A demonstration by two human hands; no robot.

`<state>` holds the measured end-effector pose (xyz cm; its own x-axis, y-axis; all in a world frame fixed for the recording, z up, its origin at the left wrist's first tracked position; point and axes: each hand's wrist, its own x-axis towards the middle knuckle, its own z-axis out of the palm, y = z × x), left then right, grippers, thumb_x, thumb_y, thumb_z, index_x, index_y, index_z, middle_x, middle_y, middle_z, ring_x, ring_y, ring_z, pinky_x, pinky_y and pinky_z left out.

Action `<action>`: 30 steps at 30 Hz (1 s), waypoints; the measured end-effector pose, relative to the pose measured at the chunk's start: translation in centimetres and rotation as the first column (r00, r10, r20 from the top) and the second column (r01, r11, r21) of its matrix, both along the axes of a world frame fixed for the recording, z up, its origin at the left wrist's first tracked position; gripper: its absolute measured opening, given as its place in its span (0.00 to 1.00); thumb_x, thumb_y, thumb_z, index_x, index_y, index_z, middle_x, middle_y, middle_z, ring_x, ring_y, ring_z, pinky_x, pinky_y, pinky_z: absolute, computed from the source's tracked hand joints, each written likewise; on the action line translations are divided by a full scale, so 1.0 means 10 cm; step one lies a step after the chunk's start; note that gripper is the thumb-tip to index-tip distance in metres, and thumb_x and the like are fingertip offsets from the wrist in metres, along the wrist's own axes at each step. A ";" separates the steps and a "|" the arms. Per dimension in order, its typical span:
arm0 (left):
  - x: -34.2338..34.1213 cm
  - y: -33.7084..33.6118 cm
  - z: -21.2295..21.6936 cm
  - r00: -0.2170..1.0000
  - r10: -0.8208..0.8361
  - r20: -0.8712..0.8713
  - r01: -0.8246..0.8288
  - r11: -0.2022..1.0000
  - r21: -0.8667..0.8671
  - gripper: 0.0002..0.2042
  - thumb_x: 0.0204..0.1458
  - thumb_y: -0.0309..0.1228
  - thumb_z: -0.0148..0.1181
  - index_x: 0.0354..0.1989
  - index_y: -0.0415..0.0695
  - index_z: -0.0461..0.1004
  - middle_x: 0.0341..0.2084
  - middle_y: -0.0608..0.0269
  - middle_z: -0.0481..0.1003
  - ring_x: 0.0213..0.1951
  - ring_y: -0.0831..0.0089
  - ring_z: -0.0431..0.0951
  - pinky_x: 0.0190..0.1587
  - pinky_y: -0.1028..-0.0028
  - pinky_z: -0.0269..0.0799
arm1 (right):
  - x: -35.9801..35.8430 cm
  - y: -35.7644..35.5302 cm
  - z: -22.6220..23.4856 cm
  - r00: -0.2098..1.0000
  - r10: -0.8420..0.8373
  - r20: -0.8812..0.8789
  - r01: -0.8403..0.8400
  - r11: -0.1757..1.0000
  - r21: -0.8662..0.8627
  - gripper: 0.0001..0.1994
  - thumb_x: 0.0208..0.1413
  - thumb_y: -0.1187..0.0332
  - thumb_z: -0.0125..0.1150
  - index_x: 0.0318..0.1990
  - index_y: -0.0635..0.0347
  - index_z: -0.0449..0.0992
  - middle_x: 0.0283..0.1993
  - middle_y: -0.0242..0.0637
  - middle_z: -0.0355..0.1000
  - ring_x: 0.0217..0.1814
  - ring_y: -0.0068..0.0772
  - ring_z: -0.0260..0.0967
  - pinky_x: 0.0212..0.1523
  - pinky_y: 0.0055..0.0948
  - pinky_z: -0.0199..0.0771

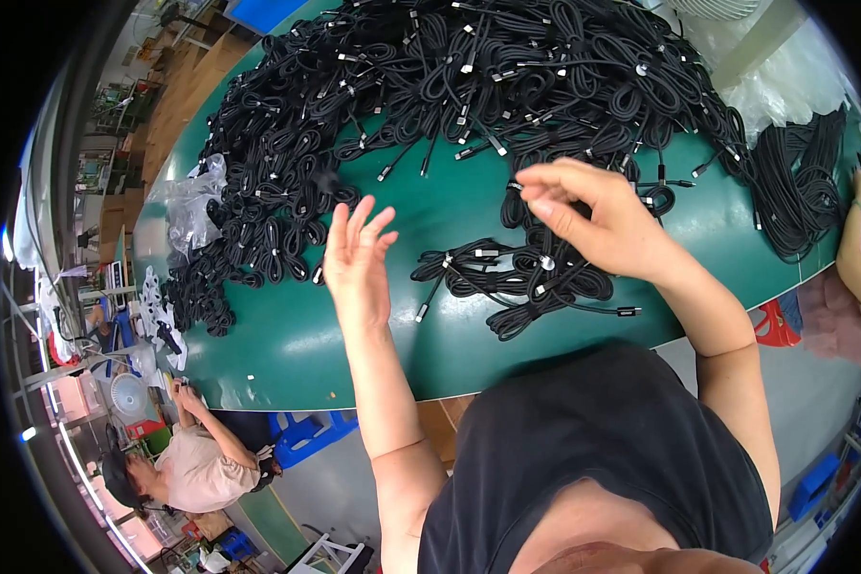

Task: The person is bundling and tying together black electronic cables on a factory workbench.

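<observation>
Head view: green bench (354, 354) with a big heap of coiled black cables (469, 86) across the far side, probably dumped there as stock to work through. A smaller cable bundle (521, 282) lies pulled out near the front edge, just under the right hand.

Left hand (356, 263) is raised above the bench, palm open, fingers spread, holding nothing and touching nothing.

Right hand (593, 215) hovers over the small bundle, thumb and forefinger pressed together in a pinch grip; cannot tell if a cable end sits between them.

Clear plastic bags (191, 206) at left edge. Second cable stack (804, 182) far right, beside another person's arm (856, 239).
</observation>
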<state>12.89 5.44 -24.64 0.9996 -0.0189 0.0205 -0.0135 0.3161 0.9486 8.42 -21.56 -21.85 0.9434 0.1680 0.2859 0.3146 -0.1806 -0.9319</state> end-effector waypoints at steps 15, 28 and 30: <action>-0.19 0.12 0.04 0.956 -0.287 -0.056 0.268 0.781 0.565 0.09 0.47 0.24 0.58 0.36 0.34 0.71 0.30 0.64 0.67 0.28 0.77 0.69 0.27 0.80 0.62 | -0.06 0.11 0.03 0.997 0.082 0.013 -0.077 0.970 -0.232 0.15 0.50 0.71 0.57 0.45 0.66 0.68 0.40 0.44 0.66 0.39 0.41 0.68 0.38 0.33 0.70; -0.43 -0.48 0.21 0.749 -0.639 -0.176 0.511 0.725 -0.461 0.18 0.52 0.35 0.49 0.44 0.31 0.63 0.23 0.46 0.73 0.19 0.68 0.73 0.20 0.78 0.67 | -0.01 0.10 0.13 0.742 0.103 0.662 0.406 0.717 -0.567 0.11 0.35 0.71 0.57 0.32 0.58 0.73 0.30 0.30 0.65 0.38 0.32 0.62 0.40 0.34 0.60; -0.44 -0.51 0.16 0.723 -0.657 -0.215 0.524 0.724 -0.449 0.17 0.55 0.35 0.46 0.44 0.30 0.62 0.32 0.41 0.72 0.22 0.64 0.74 0.25 0.74 0.72 | 0.00 0.03 0.16 0.707 0.201 0.678 0.354 0.730 -0.585 0.11 0.36 0.71 0.56 0.31 0.58 0.73 0.29 0.30 0.64 0.37 0.32 0.62 0.38 0.34 0.60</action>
